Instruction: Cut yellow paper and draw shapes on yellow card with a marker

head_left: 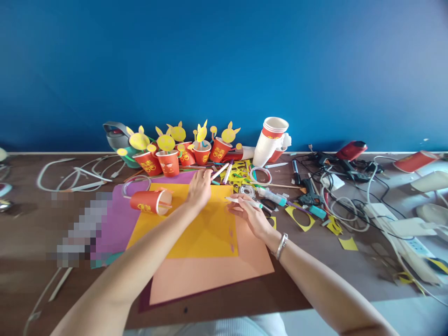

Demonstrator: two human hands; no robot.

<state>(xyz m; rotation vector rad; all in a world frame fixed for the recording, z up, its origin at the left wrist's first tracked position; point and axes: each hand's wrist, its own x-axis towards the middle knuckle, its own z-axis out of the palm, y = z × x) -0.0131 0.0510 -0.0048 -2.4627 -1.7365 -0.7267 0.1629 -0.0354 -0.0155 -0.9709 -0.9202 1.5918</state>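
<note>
My left hand lies on the top edge of a yellow-orange paper sheet, its fingers stretched forward. A white marker lies just beyond its fingertips; I cannot tell whether they touch. Over the sheet's right edge, my right hand grips another white marker with a green end, its tip pointing left. Faint purplish marks run down the sheet's right side. Beneath lie a peach sheet and a purple sheet. Left of my left hand, a red paper cup rests on its side.
Several red cups with yellow paper figures stand along the blue wall. A leaning stack of white cups is right of them. Yellow paper scraps, a black glue gun, tangled cables and a power strip cover the right side.
</note>
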